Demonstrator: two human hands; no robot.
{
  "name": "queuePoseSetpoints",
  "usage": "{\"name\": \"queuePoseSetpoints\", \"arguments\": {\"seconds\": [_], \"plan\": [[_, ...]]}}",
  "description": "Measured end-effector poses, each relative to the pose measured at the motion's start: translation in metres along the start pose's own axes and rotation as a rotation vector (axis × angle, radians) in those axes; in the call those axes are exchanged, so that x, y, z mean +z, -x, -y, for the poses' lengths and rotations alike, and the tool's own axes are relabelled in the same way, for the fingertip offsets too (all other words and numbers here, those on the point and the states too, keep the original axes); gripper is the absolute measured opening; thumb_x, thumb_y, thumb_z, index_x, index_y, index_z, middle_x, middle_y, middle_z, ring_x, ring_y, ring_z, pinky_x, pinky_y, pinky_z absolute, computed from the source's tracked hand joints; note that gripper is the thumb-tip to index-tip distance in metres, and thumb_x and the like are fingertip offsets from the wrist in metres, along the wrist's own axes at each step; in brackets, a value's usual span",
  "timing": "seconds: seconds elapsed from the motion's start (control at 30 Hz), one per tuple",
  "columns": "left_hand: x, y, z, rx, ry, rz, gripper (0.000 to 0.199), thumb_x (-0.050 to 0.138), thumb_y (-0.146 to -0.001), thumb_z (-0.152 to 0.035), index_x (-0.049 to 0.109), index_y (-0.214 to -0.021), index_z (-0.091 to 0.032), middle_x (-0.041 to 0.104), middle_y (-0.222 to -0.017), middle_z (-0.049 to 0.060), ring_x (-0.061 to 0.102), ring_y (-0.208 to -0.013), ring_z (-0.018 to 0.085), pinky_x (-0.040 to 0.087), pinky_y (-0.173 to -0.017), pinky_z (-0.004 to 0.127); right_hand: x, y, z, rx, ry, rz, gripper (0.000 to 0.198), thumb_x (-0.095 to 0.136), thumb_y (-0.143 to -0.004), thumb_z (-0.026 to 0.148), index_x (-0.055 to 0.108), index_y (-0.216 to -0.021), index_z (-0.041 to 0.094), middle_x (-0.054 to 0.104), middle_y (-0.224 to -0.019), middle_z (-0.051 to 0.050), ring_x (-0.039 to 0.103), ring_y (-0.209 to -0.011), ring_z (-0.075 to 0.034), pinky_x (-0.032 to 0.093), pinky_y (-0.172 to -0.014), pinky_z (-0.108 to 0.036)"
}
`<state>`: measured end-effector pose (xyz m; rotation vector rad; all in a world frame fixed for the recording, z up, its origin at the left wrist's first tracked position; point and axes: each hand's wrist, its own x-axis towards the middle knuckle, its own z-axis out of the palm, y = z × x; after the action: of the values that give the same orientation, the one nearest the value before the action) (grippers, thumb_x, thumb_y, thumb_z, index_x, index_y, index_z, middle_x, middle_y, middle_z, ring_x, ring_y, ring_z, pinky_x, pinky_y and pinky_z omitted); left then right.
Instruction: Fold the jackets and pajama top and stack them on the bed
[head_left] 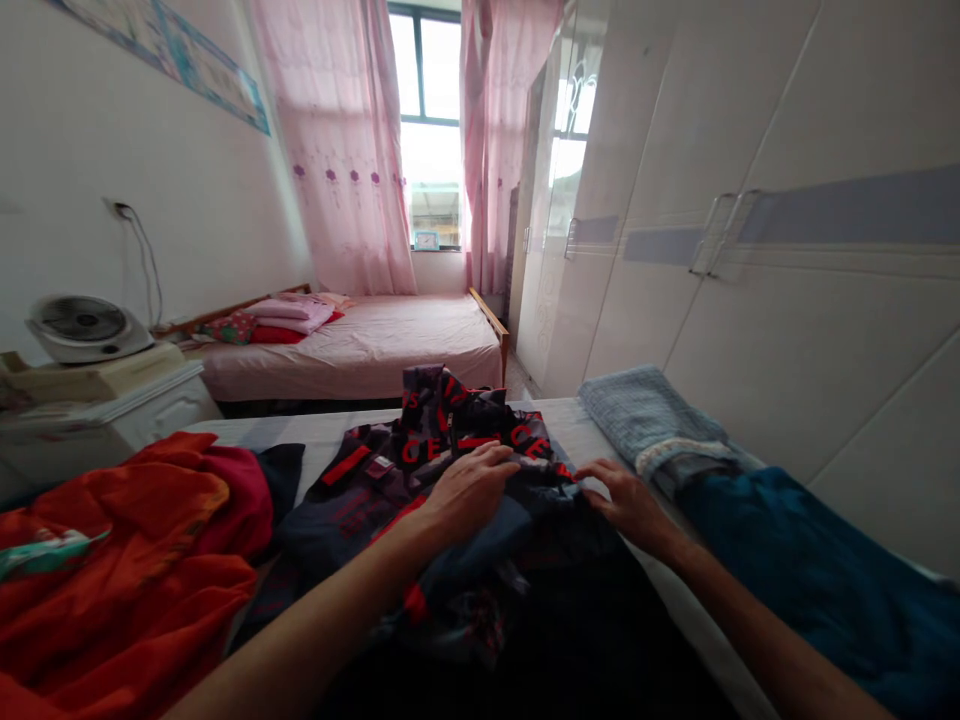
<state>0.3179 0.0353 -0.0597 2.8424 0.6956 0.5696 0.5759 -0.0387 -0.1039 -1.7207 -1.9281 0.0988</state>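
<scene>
A dark camouflage-patterned garment with red lettering lies crumpled in the middle of the near bed, and both hands rest on it. The left hand lies palm down across the garment's middle, fingers curled over a fold of the cloth and pressing it flat; its grip is loosely closed on that fold. The right hand sits just beside it toward the garment's right edge, fingers spread low on the dark fabric with the fingertips touching the cloth; whether it pinches anything or only presses cannot be told from this view. The two hands are near each other but apart, with a strip of the lettered fabric between them. To the left of the garment, a heap of orange-red clothing covers the near corner of the bed, with a dark piece tucked against it. To the right, a folded pale blue towel lies at the bed's far edge, and a deep blue cloth spreads along the side next to the white wardrobe. Beyond, a second bed with a pink sheet stands under the window with pink curtains, and a small white fan sits on a white cabinet at the left wall.
</scene>
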Motion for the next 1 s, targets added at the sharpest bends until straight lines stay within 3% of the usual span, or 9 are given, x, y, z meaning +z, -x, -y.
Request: {"name": "queuePoseSetpoints", "arguments": {"seconds": [0.1,0.2,0.3,0.4,0.53,0.63,0.77,0.87,1.0], "plan": [[0.033,-0.045,0.011,0.031,0.036,0.065,0.045,0.039,-0.082,-0.007,0.057,-0.121,-0.019,0.050,-0.134,0.006,0.039,-0.128,0.022,0.027,-0.109,0.033,0.004,0.009,-0.005,-0.001,-0.005,0.007,0.025,0.047,-0.080,0.013,0.060,-0.100,0.020,0.061,-0.103,-0.005,0.054,-0.101,-0.019,0.039,-0.091,-0.032],[0.061,-0.072,0.022,0.003,0.041,0.110,0.043,0.042,-0.086,-0.017,0.052,-0.127,-0.022,0.044,-0.140,0.005,0.030,-0.133,0.024,0.024,-0.110,0.038,0.012,0.008,-0.002,0.017,0.047,0.004,0.023,0.046,-0.080,0.011,0.059,-0.097,0.020,0.061,-0.099,-0.005,0.054,-0.097,-0.019,0.040,-0.087,-0.032],[0.084,-0.083,0.034,-0.107,0.041,0.149,0.046,0.037,-0.091,-0.037,0.042,-0.135,-0.023,0.035,-0.147,0.008,0.022,-0.137,0.031,0.023,-0.107,0.051,0.017,0.008,0.000,0.045,0.105,-0.032,0.015,0.045,-0.080,0.012,0.057,-0.087,0.020,0.060,-0.090,-0.004,0.054,-0.089,-0.019,0.040,-0.081,-0.032],[0.101,-0.088,0.044,-0.208,0.044,0.195,0.056,0.031,-0.091,-0.050,0.038,-0.138,-0.020,0.032,-0.148,0.011,0.020,-0.138,0.033,0.016,-0.108,0.055,0.018,0.011,0.000,0.072,0.180,-0.051,0.011,0.045,-0.080,0.013,0.055,-0.081,0.019,0.060,-0.083,-0.005,0.054,-0.084,-0.020,0.038,-0.080,-0.034],[0.100,-0.089,0.045,-0.246,0.053,0.251,0.064,0.031,-0.090,-0.056,0.035,-0.140,-0.017,0.027,-0.150,0.012,0.016,-0.138,0.034,0.012,-0.109,0.054,0.019,0.018,-0.005,0.097,0.187,0.021,0.015,0.043,-0.077,0.011,0.056,-0.079,0.019,0.062,-0.084,-0.006,0.055,-0.085,-0.021,0.038,-0.079,-0.034],[0.076,-0.072,0.037,-0.212,0.062,0.286,0.059,0.032,-0.089,-0.056,0.040,-0.137,-0.022,0.030,-0.149,0.010,0.018,-0.138,0.034,0.018,-0.108,0.053,0.018,0.021,-0.011,0.124,0.147,0.012,0.021,0.041,-0.075,0.011,0.058,-0.084,0.019,0.063,-0.088,-0.007,0.057,-0.089,-0.021,0.040,-0.081,-0.035],[0.033,-0.012,0.027,-0.156,0.036,0.277,0.050,0.034,-0.091,-0.052,0.045,-0.133,-0.028,0.035,-0.147,0.005,0.021,-0.138,0.029,0.021,-0.109,0.051,0.010,0.007,-0.010,0.176,0.055,-0.093,0.025,0.037,-0.079,0.017,0.059,-0.092,0.017,0.064,-0.097,-0.010,0.058,-0.095,-0.022,0.041,-0.087,-0.037],[0.018,0.040,0.028,-0.176,-0.026,0.216,0.045,0.041,-0.090,-0.047,0.047,-0.131,-0.029,0.037,-0.146,0.005,0.023,-0.138,0.028,0.022,-0.110,0.051,0.006,-0.028,0.002,0.202,-0.094,-0.145,0.029,0.039,-0.082,0.025,0.057,-0.103,0.015,0.063,-0.107,-0.012,0.060,-0.099,-0.022,0.043,-0.089,-0.037],[0.027,0.079,0.037,-0.246,-0.076,0.154,0.046,0.042,-0.091,-0.046,0.041,-0.135,-0.033,0.033,-0.148,0.003,0.022,-0.138,0.027,0.024,-0.110,0.051,0.020,-0.100,0.017,0.285,-0.308,-0.129,0.030,0.046,-0.084,0.029,0.058,-0.108,0.015,0.064,-0.112,-0.010,0.060,-0.101,-0.020,0.045,-0.088,-0.031]]}}
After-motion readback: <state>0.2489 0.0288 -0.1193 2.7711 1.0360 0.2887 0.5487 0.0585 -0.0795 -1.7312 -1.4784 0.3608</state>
